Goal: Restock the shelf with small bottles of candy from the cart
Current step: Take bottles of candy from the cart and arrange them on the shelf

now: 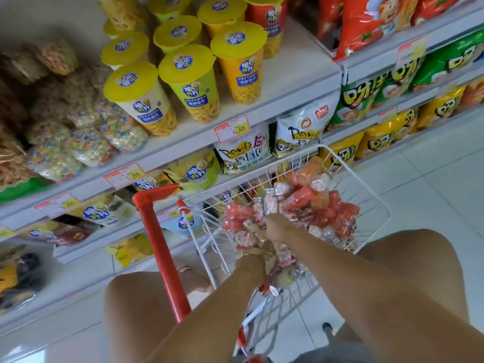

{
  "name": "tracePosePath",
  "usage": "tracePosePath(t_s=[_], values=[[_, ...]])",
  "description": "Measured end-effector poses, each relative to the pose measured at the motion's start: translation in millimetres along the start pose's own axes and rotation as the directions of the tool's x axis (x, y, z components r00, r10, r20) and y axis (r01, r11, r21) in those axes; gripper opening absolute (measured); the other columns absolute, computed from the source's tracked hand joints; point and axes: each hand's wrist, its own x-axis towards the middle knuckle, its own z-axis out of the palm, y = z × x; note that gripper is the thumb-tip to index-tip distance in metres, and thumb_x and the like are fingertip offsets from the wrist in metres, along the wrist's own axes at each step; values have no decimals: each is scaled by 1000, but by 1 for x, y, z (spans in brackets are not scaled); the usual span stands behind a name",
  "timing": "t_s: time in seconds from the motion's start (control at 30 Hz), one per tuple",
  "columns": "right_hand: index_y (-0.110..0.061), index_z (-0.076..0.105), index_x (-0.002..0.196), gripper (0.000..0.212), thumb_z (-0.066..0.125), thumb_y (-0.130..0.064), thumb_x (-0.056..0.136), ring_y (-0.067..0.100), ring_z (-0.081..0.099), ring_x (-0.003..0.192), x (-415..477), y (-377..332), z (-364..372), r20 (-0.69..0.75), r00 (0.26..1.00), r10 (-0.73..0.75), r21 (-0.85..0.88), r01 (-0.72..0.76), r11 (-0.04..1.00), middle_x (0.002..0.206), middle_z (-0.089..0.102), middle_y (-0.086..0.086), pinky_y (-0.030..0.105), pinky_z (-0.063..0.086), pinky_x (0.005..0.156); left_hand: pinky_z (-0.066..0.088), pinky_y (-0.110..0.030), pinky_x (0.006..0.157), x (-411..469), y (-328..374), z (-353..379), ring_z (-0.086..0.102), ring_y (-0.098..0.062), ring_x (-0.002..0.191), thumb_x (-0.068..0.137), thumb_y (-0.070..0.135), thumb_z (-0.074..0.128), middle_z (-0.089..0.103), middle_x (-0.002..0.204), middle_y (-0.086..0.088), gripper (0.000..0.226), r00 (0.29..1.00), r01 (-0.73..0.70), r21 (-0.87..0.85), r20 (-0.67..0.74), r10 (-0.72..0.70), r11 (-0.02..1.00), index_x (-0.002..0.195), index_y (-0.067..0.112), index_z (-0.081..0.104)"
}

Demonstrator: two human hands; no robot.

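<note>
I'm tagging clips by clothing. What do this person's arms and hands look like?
The left hand and right hand are ungloved, on arms bare as far as the frame shows: no sleeves. No watch or bracelet shows; rings are too blurred to judge.

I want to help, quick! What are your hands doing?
Left hand: fingers hidden, cannot tell.
Right hand: grips a small candy bottle.

Left hand (251, 269), right hand (273, 227) in cart (162, 244) among bottles (324, 205); grips unclear.
</note>
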Motion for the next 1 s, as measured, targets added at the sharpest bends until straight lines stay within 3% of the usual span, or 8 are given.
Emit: tracePosePath(t_s=[0.23,0.37,0.53,0.6,0.67,0.77,0.87,1.0], values=[[-6,56,94,58,74,-57,70,19,50,78,8,-1,14,56,998,38,41,-40,998,86,52,5,27,39,67,43,-33,97,-18,2,-20,51,-25,116,95,30,50,56,128,-11,44,996,-74,76,53,70,994,131,6,51],[-7,56,89,45,77,-43,73,21,54,79,2,-4,12,7,996,84,140,-84,987,80,55,4,26,43,65,46,-33,86,-37,-3,-36,54,-24,92,92,23,55,60,87,-8,35,994,-104,139,29,101,985,117,-2,61],[-12,40,62,29,54,-17,87,12,38,53,-29,-14,-21,-125,954,271,399,-202,894,62,36,0,21,36,49,41,-25,66,-79,-32,-64,55,-19,82,86,31,65,59,91,-8,32,952,-180,-53,-259,161,982,98,2,65],[-11,49,68,22,55,-17,89,16,50,62,-48,-23,-43,-110,931,348,603,-216,768,71,45,4,30,54,71,29,-20,53,-99,-52,-75,43,-10,63,83,33,69,48,73,2,26,908,-253,-271,-398,131,929,79,9,58],[-7,57,75,14,61,-10,88,20,57,69,-70,-37,-66,-3,955,297,888,-134,440,87,57,10,38,57,83,31,-14,53,-124,-72,-90,41,-4,58,80,32,73,45,67,9,24,860,-340,-477,-506,63,810,82,12,59],[1,61,80,6,59,3,85,25,67,72,-110,-63,-101,-12,1000,-18,999,13,36,96,63,18,32,61,67,43,-13,67,-165,-99,-107,50,-2,62,77,23,76,52,63,15,22,775,-551,-663,-632,17,506,91,8,68],[1,60,89,8,58,5,83,24,70,77,-148,-106,-130,-89,969,-229,991,109,78,86,70,15,30,60,69,56,-25,76,-208,-120,-117,65,-12,82,71,26,82,68,83,5,23,685,-726,-677,-727,44,117,88,15,70],[-12,67,100,58,91,-11,47,21,71,75,-183,-165,-158,-254,870,-422,916,356,184,91,71,13,23,58,62,54,-50,80,-254,-151,-125,65,-37,101,61,42,85,64,114,-21,64,639,-698,-617,-766,73,-364,113,15,59]])
